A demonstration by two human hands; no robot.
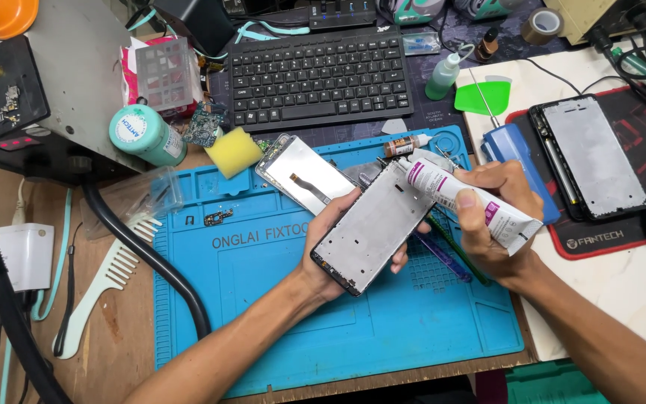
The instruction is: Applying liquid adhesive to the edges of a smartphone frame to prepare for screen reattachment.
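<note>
The person's left hand (338, 239) holds a bare phone frame (375, 228) tilted above the blue repair mat (263, 314), fingers wrapped round its lower edge in a firm grip, thumb along the near side. The right hand (495, 217) is closed round a white glue tube with purple print (461, 196), and the tube's nozzle end meets the upper corner of the frame. So the gluing looks to be at its very start: the nozzle is at one corner, and I can see no bead of adhesive anywhere along the frame's rim, though a thin clear line would be hard to make out from here. By my reckoning the whole border is yet to be run.

The part that seems meant for it, a loose phone screen with its flex cable showing (304, 176), lies face down on the mat just behind the frame, not yet joined to anything. Off to the right a second phone frame (592, 157) lies on a black and red pad (622, 224), apart from the work. A yellow sponge (233, 151), a small brown-capped bottle (405, 146) and a black keyboard (315, 75) lie farther back on the bench.
</note>
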